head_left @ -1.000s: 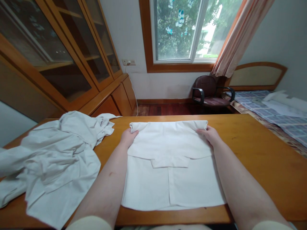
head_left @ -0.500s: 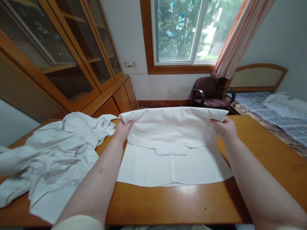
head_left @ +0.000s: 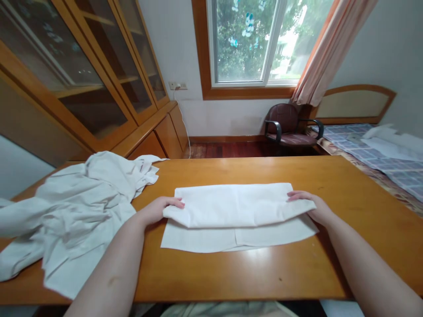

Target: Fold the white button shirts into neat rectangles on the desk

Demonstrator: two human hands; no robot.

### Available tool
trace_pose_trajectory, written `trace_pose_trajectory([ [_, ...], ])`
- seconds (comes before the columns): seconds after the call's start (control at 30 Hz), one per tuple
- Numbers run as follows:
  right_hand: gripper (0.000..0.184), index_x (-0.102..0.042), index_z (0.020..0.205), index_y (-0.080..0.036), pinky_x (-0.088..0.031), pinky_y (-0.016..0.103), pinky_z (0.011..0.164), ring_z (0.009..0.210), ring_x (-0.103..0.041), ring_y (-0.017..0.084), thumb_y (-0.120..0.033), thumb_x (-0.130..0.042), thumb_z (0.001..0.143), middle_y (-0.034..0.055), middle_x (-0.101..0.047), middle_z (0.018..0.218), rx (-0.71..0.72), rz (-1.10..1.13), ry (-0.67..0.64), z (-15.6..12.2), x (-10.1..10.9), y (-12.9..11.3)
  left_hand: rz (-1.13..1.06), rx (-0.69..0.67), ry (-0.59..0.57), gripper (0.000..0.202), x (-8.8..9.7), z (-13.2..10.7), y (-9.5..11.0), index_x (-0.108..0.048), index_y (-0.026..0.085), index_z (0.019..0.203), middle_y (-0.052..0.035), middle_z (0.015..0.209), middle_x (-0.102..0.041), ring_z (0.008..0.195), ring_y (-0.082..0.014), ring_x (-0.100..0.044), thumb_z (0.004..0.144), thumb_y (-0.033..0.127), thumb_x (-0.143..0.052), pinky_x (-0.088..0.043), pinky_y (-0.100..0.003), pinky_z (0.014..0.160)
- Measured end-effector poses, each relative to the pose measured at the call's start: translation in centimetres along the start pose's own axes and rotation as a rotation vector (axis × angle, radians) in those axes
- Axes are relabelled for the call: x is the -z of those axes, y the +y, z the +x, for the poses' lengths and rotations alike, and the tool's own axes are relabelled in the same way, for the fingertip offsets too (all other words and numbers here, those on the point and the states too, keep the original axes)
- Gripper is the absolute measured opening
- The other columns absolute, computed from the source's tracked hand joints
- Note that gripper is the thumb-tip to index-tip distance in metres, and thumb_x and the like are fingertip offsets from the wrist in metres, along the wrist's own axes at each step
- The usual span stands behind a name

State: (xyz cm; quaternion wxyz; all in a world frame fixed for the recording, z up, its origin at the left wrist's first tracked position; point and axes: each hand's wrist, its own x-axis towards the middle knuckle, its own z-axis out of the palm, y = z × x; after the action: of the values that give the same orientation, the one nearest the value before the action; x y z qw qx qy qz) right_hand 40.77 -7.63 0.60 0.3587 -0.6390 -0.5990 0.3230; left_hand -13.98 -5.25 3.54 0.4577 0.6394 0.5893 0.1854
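A white coat [head_left: 231, 204] lies on the wooden table [head_left: 244, 277] in front of me, folded over into a wide, low band. Its lower layer, with a slit near the middle, shows along the near side. My left hand [head_left: 158, 211] is closed on the left end of the folded part, thumb on top and the other fingers mostly hidden. At the opposite end, my right hand [head_left: 312, 206] grips the fold's right corner, fingers on top of the cloth. Left of my left forearm, a second white garment [head_left: 89, 207] lies in a crumpled heap.
A glass-fronted wooden cabinet [head_left: 99, 79] stands along the left side. Beyond the table are a window [head_left: 244, 44], a dark red armchair [head_left: 286, 123] and a pink curtain [head_left: 333, 48]. At the right is a bed with a checked cover [head_left: 380, 149].
The raised upper part of the white coat has come down and toward me onto its lower layer, making the bundle shorter. Both hands have moved lower with it. The crumpled garment stays put.
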Motion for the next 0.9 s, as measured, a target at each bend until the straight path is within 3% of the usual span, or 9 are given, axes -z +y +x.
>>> trace_pose_trajectory([
  [0.07,0.034,-0.069,0.088,-0.019,-0.048,0.038,0.083,0.089,-0.064,0.027,-0.039,-0.070,0.060,0.0107,-0.068,0.101,-0.114,-0.097,0.140,0.3,0.4,-0.2,0.123,0.027,0.140,0.037,0.2,-0.6,0.7,-0.072,0.023,0.093,-0.0058,0.111,-0.068,0.105,-0.0275,-0.061,0.058,0.034,-0.065,-0.045,-0.034,0.092],
  [0.13,0.035,-0.065,0.093,-0.018,-0.051,0.033,0.065,0.067,-0.064,0.022,-0.038,-0.067,0.065,0.0094,-0.069,0.080,-0.340,-0.070,0.156,0.3,0.7,-0.5,0.219,0.157,0.276,0.035,-0.1,-1.4,1.2,-0.069,0.018,0.089,-0.0091,0.099,-0.070,0.093,-0.0266,-0.065,0.067,0.041,-0.055,-0.049,-0.035,0.081],
  [0.23,0.039,-0.062,0.086,-0.017,-0.048,0.028,0.049,0.051,-0.059,0.018,-0.053,-0.049,0.081,0.0082,-0.065,0.061,-0.609,0.245,-0.078,0.0,0.6,-1.2,0.201,0.430,0.203,0.046,-1.4,-2.5,1.3,-0.060,0.016,0.072,-0.0109,0.070,-0.068,0.063,-0.0252,-0.065,0.078,0.056,-0.036,-0.050,-0.035,0.058],
  [0.33,0.055,-0.062,0.089,-0.016,-0.052,0.027,0.052,0.059,-0.065,0.019,-0.062,-0.031,0.087,0.0114,-0.069,0.072,-0.726,0.465,-0.274,0.0,0.5,-2.0,0.270,0.458,0.114,0.050,-2.8,-2.8,1.0,-0.055,0.017,0.069,-0.0107,0.069,-0.067,0.062,-0.0254,-0.065,0.077,0.064,-0.037,-0.048,-0.033,0.057],
  [0.43,0.060,-0.061,0.098,-0.017,-0.054,0.028,0.057,0.074,-0.068,0.021,-0.065,-0.027,0.087,0.0130,-0.071,0.089,-0.738,0.543,-0.414,0.7,0.9,-2.6,0.450,0.414,0.192,0.046,-3.6,-2.0,0.9,-0.058,0.017,0.081,-0.0135,0.089,-0.069,0.081,-0.0294,-0.067,0.070,0.061,-0.053,-0.048,-0.033,0.065],
  [0.63,0.036,-0.059,0.103,-0.018,-0.057,0.028,0.061,0.086,-0.068,0.022,-0.049,-0.048,0.086,0.0102,-0.070,0.100,-0.729,0.608,-0.517,2.8,0.8,-3.0,0.678,0.400,0.241,0.052,-3.4,2.6,0.9,-0.055,0.010,0.108,-0.0217,0.113,-0.061,0.102,-0.0337,-0.060,0.071,0.047,-0.060,-0.045,-0.036,0.078],
  [0.77,0.019,-0.058,0.098,-0.017,-0.058,0.036,0.073,0.084,-0.068,0.022,-0.030,-0.054,0.084,0.0080,-0.071,0.092,-0.750,0.709,-0.292,3.7,-0.7,-2.9,0.743,0.327,0.392,0.054,-2.7,5.5,0.8,-0.050,0.010,0.119,-0.0211,0.118,-0.058,0.107,-0.0339,-0.056,0.080,0.047,-0.049,-0.044,-0.038,0.082],
  [0.83,0.013,-0.058,0.093,-0.018,-0.058,0.037,0.077,0.083,-0.067,0.021,-0.020,-0.054,0.081,0.0065,-0.071,0.086,-0.711,0.712,-0.156,3.7,-1.3,-2.6,0.742,0.303,0.493,0.055,-2.8,6.0,0.8,-0.049,0.012,0.123,-0.0198,0.119,-0.056,0.107,-0.0341,-0.056,0.083,0.049,-0.044,-0.044,-0.040,0.082],
  [0.9,0.011,-0.059,0.088,-0.019,-0.058,0.035,0.077,0.082,-0.067,0.021,-0.018,-0.053,0.079,0.0064,-0.070,0.082,-0.620,0.617,-0.126,3.6,-1.7,-2.2,0.743,0.301,0.581,0.055,-3.1,5.8,1.0,-0.052,0.012,0.121,-0.0195,0.117,-0.058,0.104,-0.0346,-0.057,0.084,0.051,-0.041,-0.045,-0.041,0.081],
])
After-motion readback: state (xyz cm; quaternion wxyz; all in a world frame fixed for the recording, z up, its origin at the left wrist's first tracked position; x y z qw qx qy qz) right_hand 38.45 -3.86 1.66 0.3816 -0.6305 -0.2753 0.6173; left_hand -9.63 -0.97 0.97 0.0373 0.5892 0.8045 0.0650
